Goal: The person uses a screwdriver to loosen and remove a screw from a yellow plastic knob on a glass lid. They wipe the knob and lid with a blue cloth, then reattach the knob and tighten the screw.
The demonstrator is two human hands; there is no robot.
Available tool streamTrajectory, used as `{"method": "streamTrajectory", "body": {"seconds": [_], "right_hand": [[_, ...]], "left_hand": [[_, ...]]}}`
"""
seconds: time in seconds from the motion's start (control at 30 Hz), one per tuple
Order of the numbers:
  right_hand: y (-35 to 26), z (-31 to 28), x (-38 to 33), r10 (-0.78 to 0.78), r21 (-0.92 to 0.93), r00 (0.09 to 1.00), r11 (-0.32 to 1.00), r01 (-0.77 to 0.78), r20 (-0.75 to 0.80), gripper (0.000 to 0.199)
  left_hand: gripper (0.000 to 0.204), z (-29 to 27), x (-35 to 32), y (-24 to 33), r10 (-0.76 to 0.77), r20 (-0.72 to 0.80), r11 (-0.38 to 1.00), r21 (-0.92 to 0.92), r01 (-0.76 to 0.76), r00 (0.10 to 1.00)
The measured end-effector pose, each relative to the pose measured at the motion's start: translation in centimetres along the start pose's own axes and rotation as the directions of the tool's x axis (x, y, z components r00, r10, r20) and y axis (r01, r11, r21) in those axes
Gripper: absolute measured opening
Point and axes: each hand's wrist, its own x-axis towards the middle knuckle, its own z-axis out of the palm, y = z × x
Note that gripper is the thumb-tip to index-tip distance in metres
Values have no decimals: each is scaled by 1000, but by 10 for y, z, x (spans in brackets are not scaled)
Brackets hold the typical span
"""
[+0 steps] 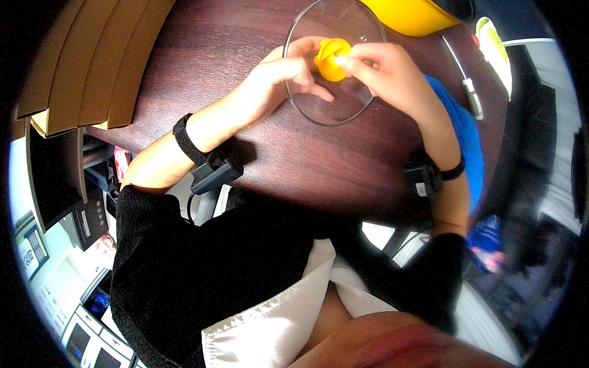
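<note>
A round clear glass lid (336, 116) with a thin rim is held up over the table, tilted towards me. Near its middle sits a yellow knob (334, 59) with a hollow, cup-like face. My left hand (285, 70) grips the lid from the left, its fingers curled round the glass near the knob; some fingertips are hidden behind the knob. Coming from the right, my right hand (389, 70) has thumb and fingers pinched at the knob's hollow face. Whether a small part is between those fingertips, I cannot tell.
A yellow pan or bowl (411, 15) stands at the far edge. To the right lie a screwdriver (469, 95) with a white and grey handle, and a blue cloth (463, 135). Brown cardboard (92, 61) stands at the left of the dark wood-grain table (202, 67).
</note>
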Motion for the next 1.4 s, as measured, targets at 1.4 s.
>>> {"method": "streamTrajectory", "body": {"seconds": [1.4], "right_hand": [[6,4,7,128,310,858,950,38,-498,41]], "left_hand": [[81,1,3,12,-60,4,874,-482,55,998]]}}
